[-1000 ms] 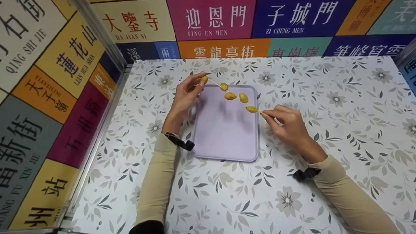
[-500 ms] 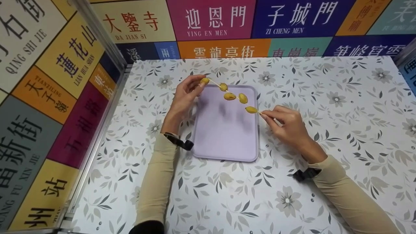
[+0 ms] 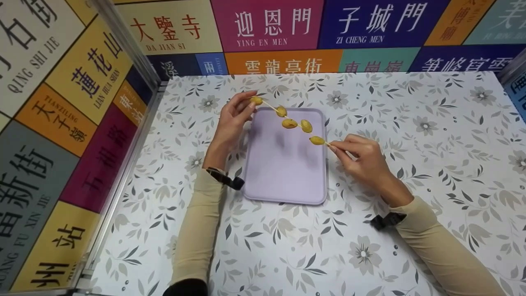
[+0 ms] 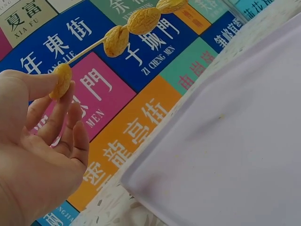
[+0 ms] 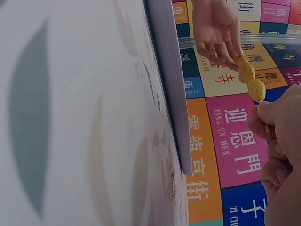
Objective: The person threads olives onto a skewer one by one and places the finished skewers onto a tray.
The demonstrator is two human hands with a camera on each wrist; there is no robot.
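Note:
A thin skewer [image 3: 269, 105] slants over a light purple tray [image 3: 283, 176], threaded with several yellow, wrinkled oval pieces that look like preserved fruit. My left hand [image 3: 231, 123] pinches the piece at the far end [image 4: 62, 82] between thumb and fingers, beyond the tray's upper left corner. In the left wrist view, a length of bare stick shows between this piece and the next to it [image 4: 116, 41]. My right hand [image 3: 361, 158] pinches the bare lower end of the stick, just past the tray's right edge. The tray's surface carries only shadows and a few tiny yellow crumbs [image 4: 221, 117].
The tray lies on a table [image 3: 444, 172] covered in white cloth with grey leaves and flowers. Panels of coloured signs [image 3: 269, 24] stand along the back and left [image 3: 94, 74]. A black camera strap [image 3: 226, 179] sits on each wrist.
My left hand has shifted slightly left with the end piece. The other pieces have moved slightly left and lower in the view. My right hand stays almost in place, its grip unchanged.

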